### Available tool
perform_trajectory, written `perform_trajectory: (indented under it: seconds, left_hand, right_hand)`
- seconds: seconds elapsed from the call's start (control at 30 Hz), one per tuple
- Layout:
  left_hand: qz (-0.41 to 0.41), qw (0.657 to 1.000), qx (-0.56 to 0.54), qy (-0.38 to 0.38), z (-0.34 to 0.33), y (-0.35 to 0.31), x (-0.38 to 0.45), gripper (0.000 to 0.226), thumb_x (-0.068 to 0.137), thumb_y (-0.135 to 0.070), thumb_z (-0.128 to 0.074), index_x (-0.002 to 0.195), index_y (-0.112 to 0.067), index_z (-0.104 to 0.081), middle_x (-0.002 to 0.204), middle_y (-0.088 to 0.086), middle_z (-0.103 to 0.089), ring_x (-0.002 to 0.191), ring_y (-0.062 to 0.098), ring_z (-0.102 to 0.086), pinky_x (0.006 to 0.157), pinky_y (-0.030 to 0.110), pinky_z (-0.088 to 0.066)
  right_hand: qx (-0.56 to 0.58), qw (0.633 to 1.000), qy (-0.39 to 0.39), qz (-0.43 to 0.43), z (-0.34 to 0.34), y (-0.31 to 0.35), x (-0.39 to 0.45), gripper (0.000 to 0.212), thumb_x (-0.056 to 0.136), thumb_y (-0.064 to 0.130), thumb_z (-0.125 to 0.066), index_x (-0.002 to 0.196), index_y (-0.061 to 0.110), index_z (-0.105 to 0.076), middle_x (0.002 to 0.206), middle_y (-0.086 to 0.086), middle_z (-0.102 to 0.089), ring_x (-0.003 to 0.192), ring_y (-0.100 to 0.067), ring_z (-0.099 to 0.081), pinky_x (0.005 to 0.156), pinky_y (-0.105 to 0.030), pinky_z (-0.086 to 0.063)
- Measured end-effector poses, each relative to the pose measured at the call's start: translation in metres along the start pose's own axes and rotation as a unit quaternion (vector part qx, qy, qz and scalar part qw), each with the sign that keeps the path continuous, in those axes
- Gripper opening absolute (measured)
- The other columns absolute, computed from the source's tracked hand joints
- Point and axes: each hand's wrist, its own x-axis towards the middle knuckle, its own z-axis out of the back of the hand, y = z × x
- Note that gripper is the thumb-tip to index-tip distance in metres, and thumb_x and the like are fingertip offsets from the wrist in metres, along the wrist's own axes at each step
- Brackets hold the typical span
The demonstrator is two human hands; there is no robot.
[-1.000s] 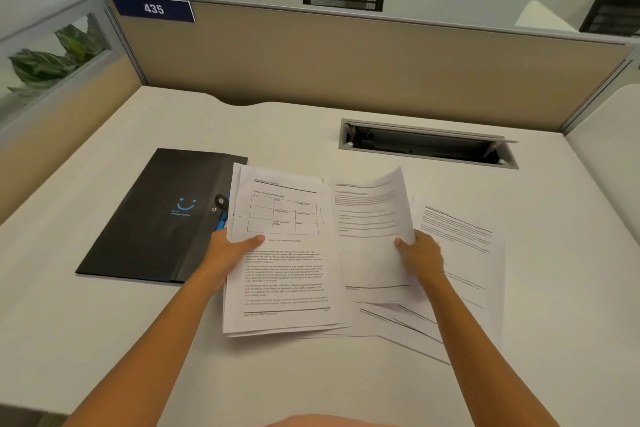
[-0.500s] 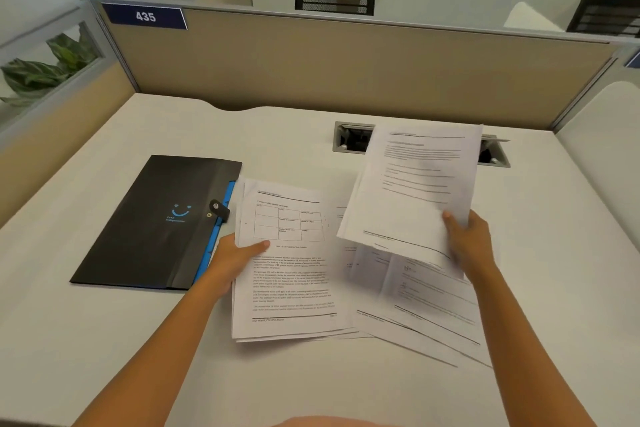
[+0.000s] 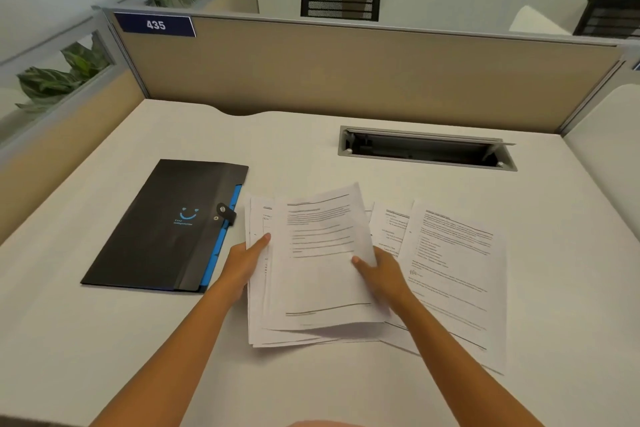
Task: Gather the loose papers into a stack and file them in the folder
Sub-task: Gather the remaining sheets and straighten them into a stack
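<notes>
A black folder (image 3: 156, 229) with a blue smile print and a snap tab lies shut on the desk's left. Beside it sits a rough stack of printed papers (image 3: 287, 326). My left hand (image 3: 247, 260) grips the stack's left edge, thumb on top. My right hand (image 3: 381, 274) holds a printed sheet (image 3: 322, 253) by its right edge, lying on top of the stack. Loose sheets (image 3: 453, 274) remain spread on the desk to the right of my right hand.
A white desk (image 3: 104, 340) is bounded by a tan partition (image 3: 346, 69) at the back and left. An open cable tray slot (image 3: 426, 149) is set in the desk behind the papers. Plants stand beyond the partition.
My right hand lifted one sheet from the right pile, carried it left and lowered it onto the stack under my left hand. The left hand stayed on the stack's edge.
</notes>
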Motion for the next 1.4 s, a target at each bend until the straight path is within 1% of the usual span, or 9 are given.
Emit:
perform_trajectory:
  seconds: [0.4,0.53,0.67,0.8,0.9,1.03,1.13,1.23,1.4]
  left_hand:
    - [-0.052,0.998,-0.009,0.041,0.001,-0.001,-0.009,0.055,0.077,-0.019,-0.083,0.127,-0.011,-0.062,0.121,0.007,-0.069,0.103,0.026,-0.068,0.086,0.041,-0.057]
    - [-0.074,0.99,-0.007,0.117,0.009,-0.017,-0.018,0.057,0.07,-0.03,-0.086,0.122,-0.019,-0.065,0.114,0.001,-0.074,0.101,0.024,-0.072,0.086,0.046,-0.059]
    - [-0.077,0.979,-0.062,0.177,0.009,-0.034,-0.028,0.069,0.059,-0.04,-0.092,0.12,-0.022,-0.066,0.115,0.008,-0.073,0.101,0.031,-0.071,0.079,0.051,-0.06]
    - [-0.097,0.957,-0.13,0.241,0.0,-0.046,-0.038,0.057,0.057,-0.038,-0.093,0.11,-0.032,-0.074,0.115,0.009,-0.072,0.102,0.033,-0.07,0.076,0.051,-0.059]
    - [-0.103,0.95,-0.149,0.256,-0.007,-0.051,-0.042,0.056,0.056,-0.035,-0.093,0.109,-0.034,-0.074,0.115,0.008,-0.073,0.101,0.032,-0.071,0.075,0.051,-0.059]
    - [-0.121,0.963,-0.12,0.209,-0.015,-0.061,-0.044,0.05,0.068,-0.03,-0.085,0.115,-0.032,-0.07,0.116,0.007,-0.072,0.106,0.034,-0.068,0.082,0.054,-0.058]
    - [-0.153,0.976,-0.081,0.129,-0.026,-0.07,-0.05,0.075,0.064,-0.037,-0.089,0.129,-0.019,-0.057,0.12,0.008,-0.068,0.11,0.031,-0.064,0.092,0.055,-0.054]
    - [-0.201,0.975,-0.064,0.067,-0.039,-0.076,-0.057,0.073,0.062,-0.043,-0.086,0.126,-0.025,-0.055,0.116,0.002,-0.066,0.105,0.022,-0.064,0.086,0.045,-0.059]
    - [-0.312,0.948,-0.054,0.034,-0.049,-0.088,-0.071,0.04,0.069,-0.039,-0.083,0.092,-0.065,-0.063,0.091,-0.029,-0.07,0.087,-0.004,-0.067,0.059,0.015,-0.057]
  right_hand:
    - [-0.023,0.999,0.043,0.002,-0.024,0.013,-0.007,0.048,0.084,0.039,-0.072,0.124,0.019,-0.054,0.123,0.002,-0.064,0.096,-0.011,-0.061,0.074,-0.017,-0.047]
    - [0.044,0.999,-0.002,0.0,-0.011,0.019,-0.006,0.083,0.069,0.048,-0.085,0.134,0.02,-0.041,0.122,0.002,-0.055,0.101,-0.01,-0.057,0.075,-0.017,-0.044]
    - [0.157,0.986,0.045,-0.024,0.003,0.027,-0.007,0.106,0.058,0.06,-0.085,0.144,0.026,-0.032,0.13,0.006,-0.053,0.114,-0.013,-0.059,0.081,-0.024,-0.048]
    - [0.223,0.967,0.122,0.003,0.016,0.037,-0.015,0.078,0.06,0.064,-0.083,0.129,0.042,-0.053,0.112,0.023,-0.07,0.1,0.007,-0.066,0.078,-0.025,-0.048]
    - [0.228,0.96,0.151,0.058,0.02,0.044,-0.015,0.054,0.07,0.054,-0.081,0.119,0.037,-0.067,0.119,0.012,-0.072,0.107,-0.009,-0.07,0.088,-0.037,-0.054]
    - [0.241,0.965,0.051,0.093,0.032,0.056,-0.018,0.047,0.066,0.046,-0.088,0.108,0.029,-0.075,0.108,0.005,-0.077,0.098,-0.019,-0.074,0.08,-0.037,-0.061]
    - [0.258,0.956,-0.015,0.136,0.041,0.063,-0.02,0.034,0.069,0.032,-0.088,0.102,0.027,-0.077,0.101,0.004,-0.077,0.091,-0.018,-0.074,0.071,-0.029,-0.061]
    - [0.25,0.948,-0.048,0.192,0.045,0.077,-0.024,0.033,0.077,0.019,-0.082,0.107,0.027,-0.073,0.1,0.011,-0.075,0.092,-0.013,-0.072,0.073,-0.028,-0.061]
    - [0.251,0.935,-0.07,0.24,0.053,0.092,-0.03,0.038,0.079,0.019,-0.08,0.105,0.045,-0.069,0.101,0.02,-0.073,0.096,-0.008,-0.07,0.071,-0.023,-0.06]
